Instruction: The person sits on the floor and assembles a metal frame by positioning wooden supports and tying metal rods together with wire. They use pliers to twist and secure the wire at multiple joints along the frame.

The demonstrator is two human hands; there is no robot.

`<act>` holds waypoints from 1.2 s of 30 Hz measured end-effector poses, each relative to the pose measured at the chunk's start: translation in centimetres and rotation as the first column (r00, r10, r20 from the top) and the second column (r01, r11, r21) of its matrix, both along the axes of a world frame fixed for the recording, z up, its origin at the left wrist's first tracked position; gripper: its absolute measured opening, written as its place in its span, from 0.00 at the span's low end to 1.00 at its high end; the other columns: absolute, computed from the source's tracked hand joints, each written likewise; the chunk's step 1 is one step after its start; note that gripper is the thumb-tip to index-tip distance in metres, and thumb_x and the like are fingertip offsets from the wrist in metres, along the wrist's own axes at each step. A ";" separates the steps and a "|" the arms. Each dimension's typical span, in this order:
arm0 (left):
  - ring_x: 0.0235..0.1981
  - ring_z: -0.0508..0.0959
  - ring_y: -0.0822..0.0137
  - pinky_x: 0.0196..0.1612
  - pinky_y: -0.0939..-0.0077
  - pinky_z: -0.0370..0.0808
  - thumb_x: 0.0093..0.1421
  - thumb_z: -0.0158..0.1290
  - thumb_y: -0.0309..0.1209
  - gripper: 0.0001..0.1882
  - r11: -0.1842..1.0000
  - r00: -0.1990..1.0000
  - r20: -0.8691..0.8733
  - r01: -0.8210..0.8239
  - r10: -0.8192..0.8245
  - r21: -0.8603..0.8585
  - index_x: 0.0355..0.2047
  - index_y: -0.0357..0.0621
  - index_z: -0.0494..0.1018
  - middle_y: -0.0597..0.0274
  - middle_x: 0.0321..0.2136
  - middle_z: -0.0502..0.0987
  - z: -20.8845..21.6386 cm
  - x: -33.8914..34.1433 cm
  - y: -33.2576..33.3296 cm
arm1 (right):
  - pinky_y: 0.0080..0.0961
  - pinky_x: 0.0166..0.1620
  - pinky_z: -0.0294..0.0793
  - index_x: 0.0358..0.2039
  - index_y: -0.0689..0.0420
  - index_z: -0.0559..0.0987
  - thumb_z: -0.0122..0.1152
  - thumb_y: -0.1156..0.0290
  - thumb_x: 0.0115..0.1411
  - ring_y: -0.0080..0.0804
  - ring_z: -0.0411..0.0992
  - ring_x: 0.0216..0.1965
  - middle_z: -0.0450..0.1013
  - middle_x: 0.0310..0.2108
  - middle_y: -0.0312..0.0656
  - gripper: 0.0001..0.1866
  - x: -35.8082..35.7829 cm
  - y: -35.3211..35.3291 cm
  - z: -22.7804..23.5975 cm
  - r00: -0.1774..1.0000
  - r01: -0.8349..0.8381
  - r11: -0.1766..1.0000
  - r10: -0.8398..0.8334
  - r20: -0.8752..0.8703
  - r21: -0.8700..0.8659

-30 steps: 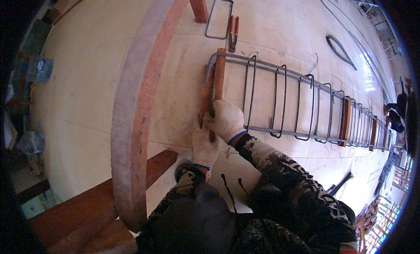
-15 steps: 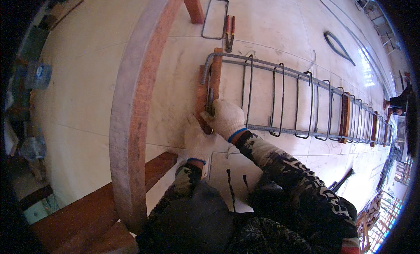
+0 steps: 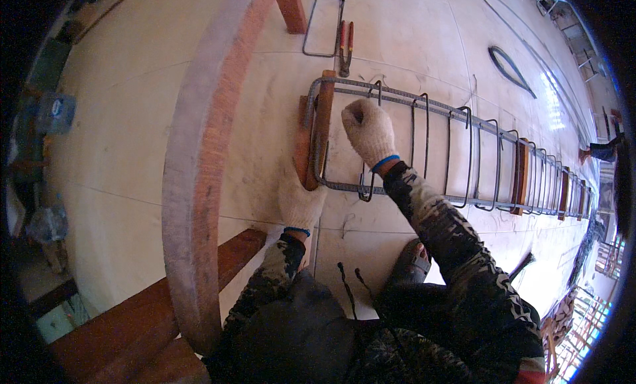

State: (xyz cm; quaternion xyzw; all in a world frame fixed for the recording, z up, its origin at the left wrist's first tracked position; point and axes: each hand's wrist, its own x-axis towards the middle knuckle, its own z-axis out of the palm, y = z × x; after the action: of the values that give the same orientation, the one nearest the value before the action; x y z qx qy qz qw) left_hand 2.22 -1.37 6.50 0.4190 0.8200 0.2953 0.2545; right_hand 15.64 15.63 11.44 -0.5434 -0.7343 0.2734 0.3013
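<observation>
A long cage of steel rebar (image 3: 424, 100) with thin square stirrups (image 3: 426, 136) stretches from the middle to the right. Its near end rests around upright-looking wooden pieces. My left hand (image 3: 301, 202), in a white knit glove, is closed around the lower end of a reddish wooden block (image 3: 303, 142) beside the cage's bent end. In a matching glove, my right hand (image 3: 369, 129) hovers over the cage near its first stirrup, fingers curled into a fist. Whatever lies inside that fist is hidden, and part of the stirrup is behind it.
Red-handled pincers (image 3: 346, 49) and a loose rectangular stirrup (image 3: 323, 26) lie beyond the cage. A large wooden beam (image 3: 192, 185) rises close on my left. A coil of wire (image 3: 511, 73) lies far right. My sandalled foot (image 3: 412, 261) stands below the cage.
My right hand has left the wooden block and moved up and right over the cage, its fingers now curled. My left hand stays at the block's lower end.
</observation>
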 end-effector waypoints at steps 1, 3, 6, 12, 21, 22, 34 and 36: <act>0.62 0.73 0.34 0.63 0.48 0.72 0.50 0.71 0.45 0.53 1.000 1.000 0.004 0.008 -0.008 -0.004 0.69 0.28 0.61 0.26 0.60 0.72 0.2 0.1 0.0 | 0.41 0.40 0.80 0.37 0.60 0.82 0.65 0.63 0.66 0.51 0.82 0.36 0.81 0.33 0.53 0.12 0.5 0.3 0.3 1.000 -0.003 0.999 0.003 0.005 0.033; 0.62 0.73 0.33 0.63 0.48 0.72 0.50 0.71 0.45 0.53 1.000 1.000 0.010 0.023 -0.023 -0.008 0.69 0.29 0.61 0.26 0.60 0.72 0.7 0.1 0.0 | 0.39 0.39 0.80 0.38 0.61 0.83 0.66 0.63 0.66 0.49 0.82 0.35 0.81 0.32 0.53 0.12 1.1 0.9 1.3 1.000 -0.011 0.995 0.009 0.013 0.101; 0.61 0.72 0.31 0.63 0.46 0.72 0.50 0.71 0.44 0.53 0.997 0.964 -0.265 0.002 -0.022 -0.075 0.70 0.30 0.60 0.28 0.61 0.71 -0.8 0.3 -0.9 | 0.50 0.43 0.79 0.36 0.57 0.83 0.63 0.61 0.64 0.59 0.80 0.39 0.81 0.34 0.54 0.12 2.5 2.0 2.6 1.000 0.002 0.997 -0.004 0.028 0.074; 0.65 0.70 0.34 0.65 0.49 0.70 0.53 0.69 0.45 0.55 0.946 0.935 -0.183 0.319 -0.304 0.054 0.72 0.29 0.55 0.27 0.66 0.65 3.7 -0.6 1.6 | 0.49 0.43 0.79 0.37 0.57 0.83 0.63 0.63 0.64 0.57 0.80 0.38 0.81 0.33 0.52 0.11 7.0 4.6 3.1 0.977 -0.057 0.986 0.023 0.213 0.154; 0.51 0.80 0.37 0.54 0.45 0.78 0.51 0.69 0.50 0.42 0.994 0.963 -0.267 0.046 -0.016 0.104 0.57 0.31 0.73 0.35 0.50 0.79 3.3 -1.8 12.4 | 0.45 0.55 0.77 0.48 0.59 0.81 0.70 0.65 0.59 0.54 0.76 0.50 0.77 0.48 0.54 0.18 6.2 2.8 1.7 0.945 0.095 0.971 -0.158 0.285 0.221; 0.50 0.81 0.38 0.52 0.46 0.79 0.50 0.70 0.52 0.40 0.997 0.956 -0.291 0.053 -0.035 0.057 0.53 0.32 0.75 0.37 0.47 0.80 3.6 -1.9 13.6 | 0.46 0.58 0.75 0.49 0.58 0.81 0.71 0.66 0.58 0.55 0.74 0.54 0.76 0.51 0.54 0.19 6.3 2.8 1.6 0.957 0.127 0.976 -0.167 0.237 0.177; 0.41 0.83 0.46 0.41 0.50 0.80 0.45 0.72 0.54 0.28 0.997 0.786 -0.617 0.026 0.028 0.078 0.34 0.41 0.83 0.45 0.33 0.83 3.3 -0.4 16.4 | 0.49 0.56 0.76 0.51 0.54 0.82 0.67 0.68 0.59 0.53 0.75 0.53 0.79 0.50 0.47 0.19 7.6 7.2 0.5 0.837 -0.162 0.967 0.028 0.547 0.198; 0.41 0.83 0.45 0.40 0.49 0.80 0.45 0.71 0.52 0.26 0.987 0.788 -0.611 0.021 0.081 0.158 0.32 0.41 0.82 0.44 0.33 0.83 2.6 -0.8 16.5 | 0.49 0.55 0.77 0.50 0.52 0.83 0.67 0.68 0.58 0.53 0.76 0.51 0.80 0.48 0.46 0.18 7.4 7.8 0.2 0.832 -0.190 0.966 0.064 0.551 0.174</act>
State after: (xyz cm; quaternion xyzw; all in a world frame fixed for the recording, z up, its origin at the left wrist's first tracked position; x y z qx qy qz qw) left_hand 1.46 15.12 9.08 0.4979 0.8389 0.2102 -0.0647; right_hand 23.00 23.40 11.62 -0.5110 -0.8498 0.0447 0.1216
